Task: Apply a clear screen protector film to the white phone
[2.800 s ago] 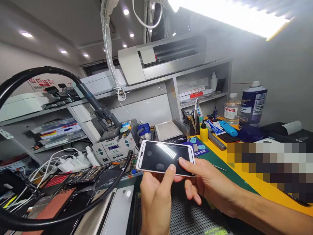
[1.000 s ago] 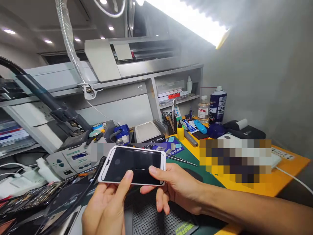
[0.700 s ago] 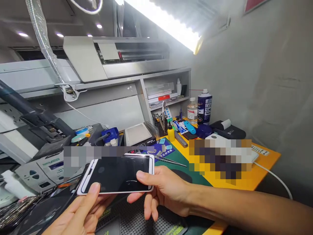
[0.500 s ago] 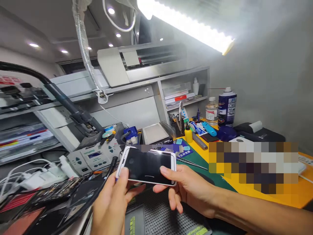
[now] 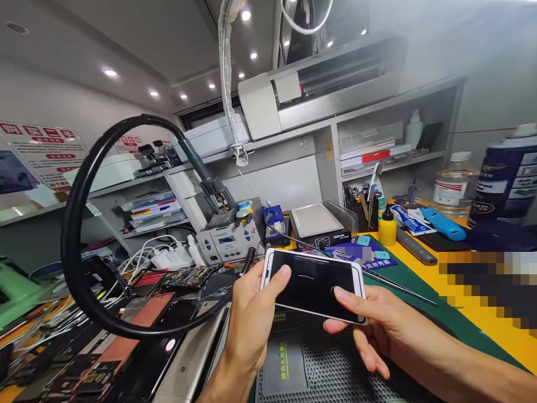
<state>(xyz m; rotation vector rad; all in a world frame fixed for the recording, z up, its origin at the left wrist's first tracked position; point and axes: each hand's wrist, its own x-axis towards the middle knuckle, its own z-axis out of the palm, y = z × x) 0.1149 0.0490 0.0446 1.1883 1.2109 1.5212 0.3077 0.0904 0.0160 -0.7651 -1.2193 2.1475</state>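
A white-framed smartphone [image 5: 312, 294] with a dark screen is held sideways above the work mat, its face tilted up towards me. My left hand [image 5: 255, 313] grips the phone's left end, thumb lying on the glass and fingers hidden behind. At the other end my right hand [image 5: 377, 319] pinches the right part, thumb on the screen and index finger beneath, with the other fingers curled loosely below. Under the phone lies a dark grey perforated mat [image 5: 335, 369] with yellow-green lettering. A pair of tweezers [image 5: 403, 288] rests just beyond my right hand.
On the left, a thick black hose [image 5: 67, 235] loops over phone parts and a hot-air station [image 5: 229, 240]. Behind the phone sits a flat heating plate [image 5: 316, 221]. To the right stand a yellow bottle [image 5: 386, 226], a clear bottle [image 5: 454, 187] and a spray can [image 5: 501, 179].
The view has swung left, so the bench and phone appear further right. My left thumb has moved from the phone's edge onto its screen. Both hands still hold the phone.
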